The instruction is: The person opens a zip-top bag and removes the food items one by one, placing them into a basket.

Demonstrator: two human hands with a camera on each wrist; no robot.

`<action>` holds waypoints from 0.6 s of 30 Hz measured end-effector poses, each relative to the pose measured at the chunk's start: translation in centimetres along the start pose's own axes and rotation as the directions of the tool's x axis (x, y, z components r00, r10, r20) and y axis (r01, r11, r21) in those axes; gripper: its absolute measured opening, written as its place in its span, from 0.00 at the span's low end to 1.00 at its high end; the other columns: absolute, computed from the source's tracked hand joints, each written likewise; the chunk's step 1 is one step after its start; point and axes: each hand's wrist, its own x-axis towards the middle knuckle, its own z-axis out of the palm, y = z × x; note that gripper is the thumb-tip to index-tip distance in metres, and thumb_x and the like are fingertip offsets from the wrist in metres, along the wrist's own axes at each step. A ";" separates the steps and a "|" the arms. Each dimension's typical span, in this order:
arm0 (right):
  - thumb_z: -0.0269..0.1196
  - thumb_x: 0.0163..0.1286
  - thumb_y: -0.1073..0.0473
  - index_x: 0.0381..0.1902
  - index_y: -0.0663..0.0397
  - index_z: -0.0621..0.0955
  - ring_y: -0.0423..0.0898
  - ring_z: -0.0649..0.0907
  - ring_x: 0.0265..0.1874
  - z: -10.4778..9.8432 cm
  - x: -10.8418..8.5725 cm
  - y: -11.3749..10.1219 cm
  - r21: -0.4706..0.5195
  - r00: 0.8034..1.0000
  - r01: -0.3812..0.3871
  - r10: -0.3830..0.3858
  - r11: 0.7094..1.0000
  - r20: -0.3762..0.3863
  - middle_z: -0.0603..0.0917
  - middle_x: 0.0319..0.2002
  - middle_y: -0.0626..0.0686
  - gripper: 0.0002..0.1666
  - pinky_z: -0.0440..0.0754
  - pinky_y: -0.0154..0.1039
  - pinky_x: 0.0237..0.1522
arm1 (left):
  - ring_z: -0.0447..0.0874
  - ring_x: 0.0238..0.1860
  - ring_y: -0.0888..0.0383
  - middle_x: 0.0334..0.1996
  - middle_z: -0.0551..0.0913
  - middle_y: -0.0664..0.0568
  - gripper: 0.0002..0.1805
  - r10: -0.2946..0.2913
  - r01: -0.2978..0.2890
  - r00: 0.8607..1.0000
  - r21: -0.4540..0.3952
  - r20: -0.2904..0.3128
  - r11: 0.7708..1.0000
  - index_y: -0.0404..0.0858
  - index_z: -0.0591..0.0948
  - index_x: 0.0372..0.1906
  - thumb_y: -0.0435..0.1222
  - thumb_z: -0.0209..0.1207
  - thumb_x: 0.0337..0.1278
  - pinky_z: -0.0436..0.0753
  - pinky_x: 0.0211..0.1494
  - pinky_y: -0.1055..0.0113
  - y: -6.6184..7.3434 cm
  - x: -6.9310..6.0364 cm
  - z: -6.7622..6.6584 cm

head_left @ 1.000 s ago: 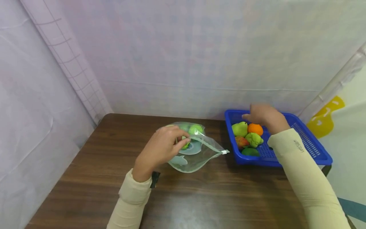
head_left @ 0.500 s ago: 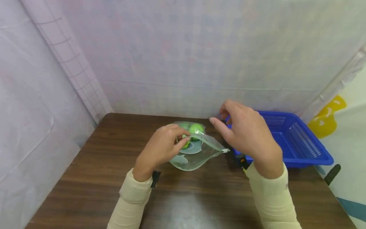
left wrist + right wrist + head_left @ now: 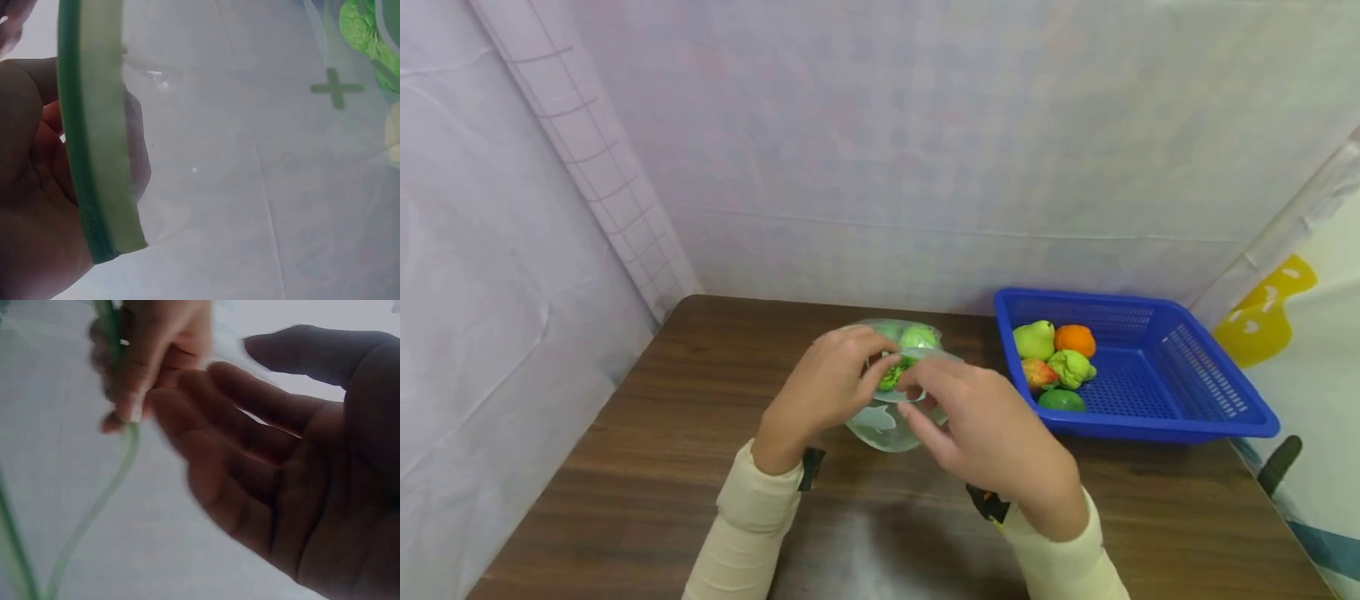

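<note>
Clear green-rimmed bag [image 3: 882, 423] lies nr far edge of dk brown wood-grain table [image 3: 647, 467], green items [image 3: 917, 337] inside. L hand [image 3: 827, 379] pinches its rim btwn thumb & fingers. R hand [image 3: 988, 421] at bag's mouth, fingers loose, sl. bent, grasping nil. Blue basket [image 3: 1150, 428] on R, w/ fruit [image 3: 1071, 369] at its L end. Pale, faintly checked cloth [image 3: 925, 167] behind; yellow shape [image 3: 1258, 325] far R.

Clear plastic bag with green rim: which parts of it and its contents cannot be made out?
Head view: right end of clear plastic bag, behind right hand.
Left wrist view: crinkled bright green object, cut off by right edge.
Right wrist view: green rim, cut off by bottom edge.
</note>
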 end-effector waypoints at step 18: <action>0.60 0.70 0.60 0.50 0.53 0.82 0.43 0.83 0.33 6.7 3.0 3.1 -0.061 0.943 -0.112 0.125 0.992 0.307 0.86 0.39 0.48 0.12 0.81 0.42 0.37 | 0.77 0.31 0.66 0.33 0.84 0.59 0.06 0.001 -0.001 1.000 0.000 0.002 1.000 0.43 0.88 0.42 0.37 0.62 0.69 0.78 0.35 0.69 0.1 0.2 -0.1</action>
